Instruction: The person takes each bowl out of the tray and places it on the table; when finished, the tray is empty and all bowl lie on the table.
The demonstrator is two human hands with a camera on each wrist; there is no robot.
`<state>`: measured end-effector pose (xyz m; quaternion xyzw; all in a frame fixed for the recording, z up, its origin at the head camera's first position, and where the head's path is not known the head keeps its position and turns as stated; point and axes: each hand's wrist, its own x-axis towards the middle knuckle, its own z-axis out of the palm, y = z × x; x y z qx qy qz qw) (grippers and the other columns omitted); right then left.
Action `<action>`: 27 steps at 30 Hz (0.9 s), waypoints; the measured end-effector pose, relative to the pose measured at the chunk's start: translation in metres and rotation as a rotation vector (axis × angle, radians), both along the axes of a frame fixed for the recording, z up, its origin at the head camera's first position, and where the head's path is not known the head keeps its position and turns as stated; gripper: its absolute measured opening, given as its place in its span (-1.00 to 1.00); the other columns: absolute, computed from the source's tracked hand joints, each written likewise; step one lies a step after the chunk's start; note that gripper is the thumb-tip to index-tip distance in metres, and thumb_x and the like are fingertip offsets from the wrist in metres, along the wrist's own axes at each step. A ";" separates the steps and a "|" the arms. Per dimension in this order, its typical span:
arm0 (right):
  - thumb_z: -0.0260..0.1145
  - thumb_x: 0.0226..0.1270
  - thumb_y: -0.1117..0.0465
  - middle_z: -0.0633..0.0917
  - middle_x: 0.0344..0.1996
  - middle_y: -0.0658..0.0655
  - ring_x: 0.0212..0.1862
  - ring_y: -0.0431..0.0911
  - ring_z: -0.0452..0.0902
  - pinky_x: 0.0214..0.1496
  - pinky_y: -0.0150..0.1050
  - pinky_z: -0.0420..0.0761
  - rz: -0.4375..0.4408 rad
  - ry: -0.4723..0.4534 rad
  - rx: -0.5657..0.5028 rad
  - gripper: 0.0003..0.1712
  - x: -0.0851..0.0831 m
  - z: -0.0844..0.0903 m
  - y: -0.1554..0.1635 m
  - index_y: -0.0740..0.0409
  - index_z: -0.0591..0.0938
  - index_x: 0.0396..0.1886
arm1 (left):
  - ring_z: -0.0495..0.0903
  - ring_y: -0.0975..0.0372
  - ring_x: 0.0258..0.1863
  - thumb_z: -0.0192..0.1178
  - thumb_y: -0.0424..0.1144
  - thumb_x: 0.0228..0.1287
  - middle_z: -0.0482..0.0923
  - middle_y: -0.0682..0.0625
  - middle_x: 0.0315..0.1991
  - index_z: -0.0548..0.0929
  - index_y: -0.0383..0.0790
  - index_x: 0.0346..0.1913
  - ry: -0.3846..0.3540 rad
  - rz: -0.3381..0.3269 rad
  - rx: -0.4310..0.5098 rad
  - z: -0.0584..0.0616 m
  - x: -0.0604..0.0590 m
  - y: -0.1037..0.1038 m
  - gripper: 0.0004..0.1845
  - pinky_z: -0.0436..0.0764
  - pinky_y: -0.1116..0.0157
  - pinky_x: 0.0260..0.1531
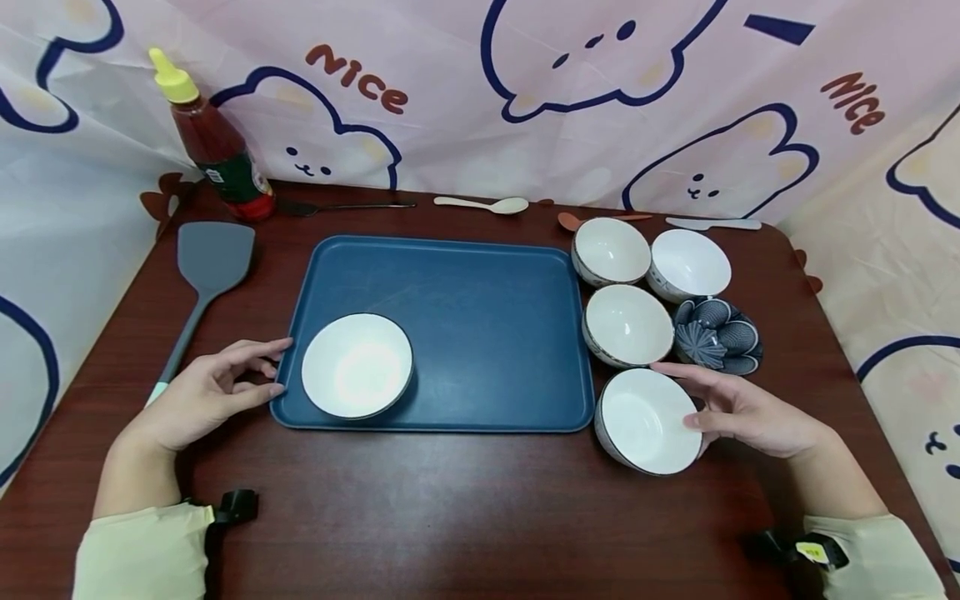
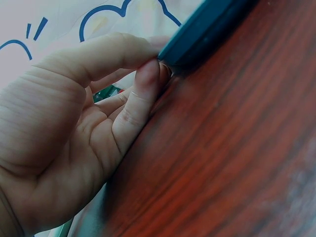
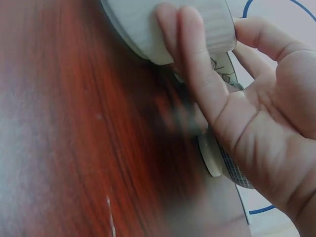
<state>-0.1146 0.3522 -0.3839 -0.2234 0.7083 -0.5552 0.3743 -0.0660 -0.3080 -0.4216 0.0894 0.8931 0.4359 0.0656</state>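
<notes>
At the tray's left edge my left hand [image 1: 217, 387] grips the blue tray [image 1: 487, 333]; in the left wrist view the thumb lies at the rim and curled fingers sit close by it. A white bowl [image 1: 357, 365] stands in the left part of the tray. My right hand [image 1: 738, 408] holds another white bowl [image 1: 651, 423] just off the tray's right front corner. Its thumb is over the rim, and the right wrist view shows fingers [image 3: 190, 47] against the ribbed outside of the bowl.
Behind the held bowl stand more white bowls [image 1: 628, 323] and a dark blue patterned dish [image 1: 717, 336]. A grey spatula [image 1: 213, 254] and a red sauce bottle [image 1: 217, 146] are at the left. Cutlery, including a white spoon [image 1: 495, 204], lines the back edge.
</notes>
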 end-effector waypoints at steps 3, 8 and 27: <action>0.01 0.46 0.56 0.41 0.39 -0.07 -0.13 0.06 0.73 -0.28 0.05 0.72 -0.011 -0.003 -0.020 -0.25 0.001 0.001 0.001 0.20 0.08 0.58 | 0.46 0.42 -0.14 0.31 -0.28 0.33 0.48 0.07 -0.10 0.47 -0.10 0.40 0.001 0.000 -0.005 0.000 -0.001 0.000 -0.42 0.49 0.54 -0.29; 0.01 0.44 0.59 0.48 0.38 -0.12 -0.30 0.13 0.76 -0.33 0.04 0.71 -0.043 0.047 -0.027 -0.25 0.004 0.011 0.004 0.24 0.10 0.57 | 0.46 0.43 -0.15 0.31 -0.26 0.34 0.49 0.08 -0.11 0.47 -0.10 0.40 0.002 0.002 -0.028 -0.002 -0.001 -0.001 -0.42 0.47 0.52 -0.31; 0.10 0.50 0.45 0.69 0.17 -0.01 -0.31 0.07 0.78 -0.29 -0.12 0.73 -0.201 0.145 0.041 -0.45 -0.013 0.046 -0.040 0.34 0.33 0.44 | 0.46 0.42 -0.16 0.30 -0.24 0.35 0.49 0.07 -0.12 0.47 -0.10 0.40 -0.003 0.002 -0.021 -0.001 -0.001 0.000 -0.43 0.48 0.52 -0.31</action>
